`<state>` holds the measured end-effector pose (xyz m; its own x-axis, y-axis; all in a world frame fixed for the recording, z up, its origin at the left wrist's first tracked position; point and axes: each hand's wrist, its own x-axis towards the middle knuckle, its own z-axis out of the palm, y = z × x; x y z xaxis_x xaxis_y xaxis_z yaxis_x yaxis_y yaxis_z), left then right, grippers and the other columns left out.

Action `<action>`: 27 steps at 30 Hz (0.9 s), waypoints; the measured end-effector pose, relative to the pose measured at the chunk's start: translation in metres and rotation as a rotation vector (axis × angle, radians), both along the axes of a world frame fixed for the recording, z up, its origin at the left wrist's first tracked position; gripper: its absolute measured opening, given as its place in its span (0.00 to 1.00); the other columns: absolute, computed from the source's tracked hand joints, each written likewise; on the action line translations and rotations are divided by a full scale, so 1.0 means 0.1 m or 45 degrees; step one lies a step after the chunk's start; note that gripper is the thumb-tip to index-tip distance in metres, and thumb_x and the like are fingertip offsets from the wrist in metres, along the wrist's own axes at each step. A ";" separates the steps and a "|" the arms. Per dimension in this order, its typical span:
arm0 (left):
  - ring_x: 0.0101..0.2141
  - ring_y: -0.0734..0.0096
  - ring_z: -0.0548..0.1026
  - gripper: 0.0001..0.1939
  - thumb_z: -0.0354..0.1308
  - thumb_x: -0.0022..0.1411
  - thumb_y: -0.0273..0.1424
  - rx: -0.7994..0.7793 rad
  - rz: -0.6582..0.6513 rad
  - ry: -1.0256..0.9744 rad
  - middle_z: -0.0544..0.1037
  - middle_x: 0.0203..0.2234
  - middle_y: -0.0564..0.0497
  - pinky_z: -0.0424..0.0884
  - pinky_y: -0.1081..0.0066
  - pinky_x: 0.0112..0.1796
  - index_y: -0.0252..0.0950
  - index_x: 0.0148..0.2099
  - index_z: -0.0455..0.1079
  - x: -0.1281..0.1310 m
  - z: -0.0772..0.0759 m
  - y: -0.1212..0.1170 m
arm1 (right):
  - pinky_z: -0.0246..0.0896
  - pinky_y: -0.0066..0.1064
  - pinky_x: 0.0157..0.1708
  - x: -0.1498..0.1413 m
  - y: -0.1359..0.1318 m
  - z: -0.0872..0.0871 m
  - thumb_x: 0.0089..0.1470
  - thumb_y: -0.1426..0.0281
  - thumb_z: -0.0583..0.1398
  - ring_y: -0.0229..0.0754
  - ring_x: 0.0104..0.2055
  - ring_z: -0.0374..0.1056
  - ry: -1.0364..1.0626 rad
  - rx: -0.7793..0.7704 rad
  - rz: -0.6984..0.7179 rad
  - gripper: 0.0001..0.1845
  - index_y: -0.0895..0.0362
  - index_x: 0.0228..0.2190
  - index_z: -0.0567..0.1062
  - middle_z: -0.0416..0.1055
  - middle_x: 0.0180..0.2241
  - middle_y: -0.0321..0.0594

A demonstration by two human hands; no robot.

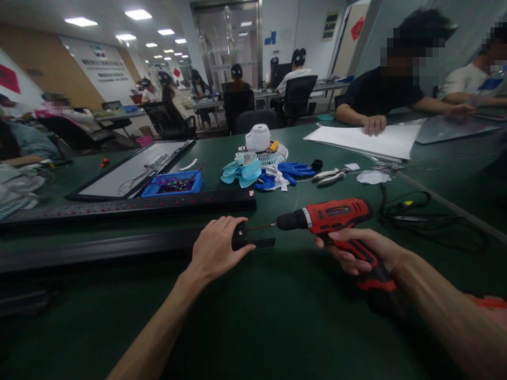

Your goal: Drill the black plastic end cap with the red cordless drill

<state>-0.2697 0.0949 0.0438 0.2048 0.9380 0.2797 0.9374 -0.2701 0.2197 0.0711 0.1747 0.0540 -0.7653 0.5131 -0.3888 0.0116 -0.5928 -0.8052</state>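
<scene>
My right hand (356,253) is wrapped round the grip of a red and black cordless drill (336,219), which lies level and points left. Its thin bit (259,227) reaches the end of a long black bar (119,245) lying across the green table (277,316). My left hand (217,248) is closed over that end of the bar, fingers curled on a small black end piece (240,236) right where the bit meets it.
A second long black bar (127,207) lies behind. Farther back are a flat panel (130,171), a blue tray of wires (174,183), fan parts (253,158), blue gloves (293,170), pliers (328,176) and a black cable (420,216). People sit opposite at the right with white sheets (368,141).
</scene>
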 end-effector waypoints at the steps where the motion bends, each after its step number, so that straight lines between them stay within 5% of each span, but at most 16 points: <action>1: 0.45 0.57 0.74 0.29 0.64 0.63 0.47 0.002 -0.001 0.005 0.77 0.48 0.47 0.70 0.56 0.47 0.40 0.61 0.65 0.00 0.00 0.00 | 0.63 0.23 0.19 0.00 -0.01 -0.02 0.60 0.65 0.64 0.28 0.13 0.54 -0.009 0.036 0.008 0.12 0.62 0.39 0.79 0.66 0.19 0.31; 7: 0.46 0.56 0.74 0.29 0.64 0.63 0.47 0.003 0.006 0.020 0.76 0.48 0.47 0.70 0.56 0.48 0.40 0.61 0.66 0.01 -0.01 0.00 | 0.66 0.26 0.21 0.00 0.01 0.09 0.60 0.65 0.65 0.31 0.14 0.60 -0.032 0.192 0.122 0.13 0.62 0.43 0.79 0.69 0.21 0.34; 13: 0.44 0.57 0.75 0.29 0.64 0.63 0.48 -0.010 0.024 0.032 0.76 0.47 0.47 0.71 0.58 0.44 0.41 0.61 0.66 0.02 0.00 0.00 | 0.62 0.21 0.16 -0.06 0.14 0.26 0.62 0.64 0.62 0.26 0.12 0.52 0.056 -0.066 0.047 0.15 0.64 0.41 0.79 0.67 0.21 0.33; 19: 0.43 0.58 0.75 0.28 0.65 0.62 0.47 0.021 0.030 0.045 0.77 0.46 0.48 0.71 0.58 0.44 0.41 0.59 0.67 0.03 -0.01 0.00 | 0.67 0.21 0.17 -0.02 0.23 -0.07 0.63 0.65 0.60 0.24 0.12 0.51 0.193 -0.256 0.147 0.12 0.63 0.36 0.75 0.74 0.29 0.39; 27: 0.43 0.58 0.75 0.29 0.64 0.62 0.47 0.030 0.036 0.036 0.76 0.46 0.47 0.71 0.58 0.44 0.40 0.60 0.66 0.03 0.00 -0.01 | 0.68 0.21 0.19 0.01 0.14 -0.35 0.66 0.66 0.58 0.25 0.12 0.48 0.379 -0.401 0.162 0.11 0.61 0.34 0.72 0.65 0.22 0.29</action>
